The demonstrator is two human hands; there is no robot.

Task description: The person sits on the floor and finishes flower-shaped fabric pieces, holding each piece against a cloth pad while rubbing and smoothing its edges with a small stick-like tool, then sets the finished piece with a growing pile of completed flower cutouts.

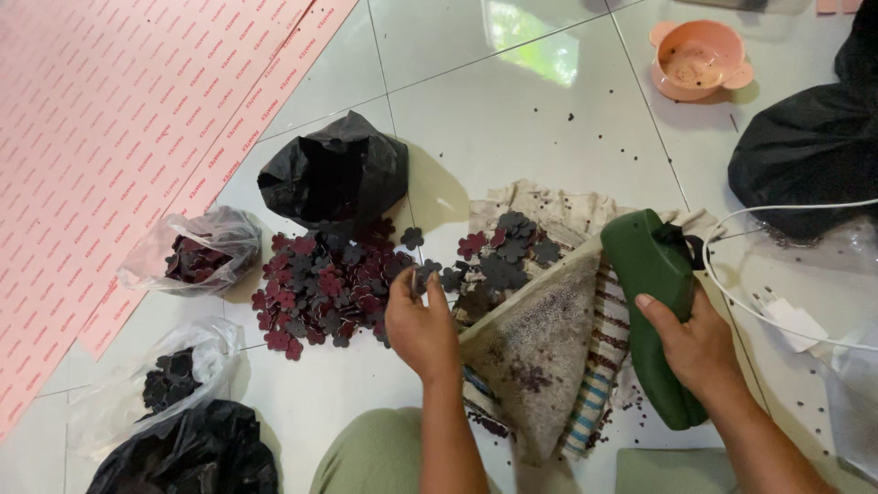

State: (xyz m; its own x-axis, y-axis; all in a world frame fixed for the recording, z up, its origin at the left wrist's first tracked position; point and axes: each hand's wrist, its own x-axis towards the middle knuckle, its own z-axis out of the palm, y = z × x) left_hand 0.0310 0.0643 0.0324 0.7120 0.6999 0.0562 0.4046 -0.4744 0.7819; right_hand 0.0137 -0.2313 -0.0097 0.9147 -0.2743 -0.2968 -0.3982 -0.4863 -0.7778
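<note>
Seated on the white tiled floor (512, 119), your right hand (700, 343) wraps the dark green plastic hand tool (654, 274) while your left hand (421, 329) pinches a dark flower-shaped foam cutout (425, 272) beside the maroon cutout pile (320, 288), mid-sorting; next calls for careful placement.

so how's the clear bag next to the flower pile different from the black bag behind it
The clear bag is see-through, showing dark red flower pieces inside; the black bag is opaque, contents hidden. The clear bag slumps low with its mouth toward the pile; the black bag stands taller and bunched. Both are crumpled plastic on the tiled floor.
</note>
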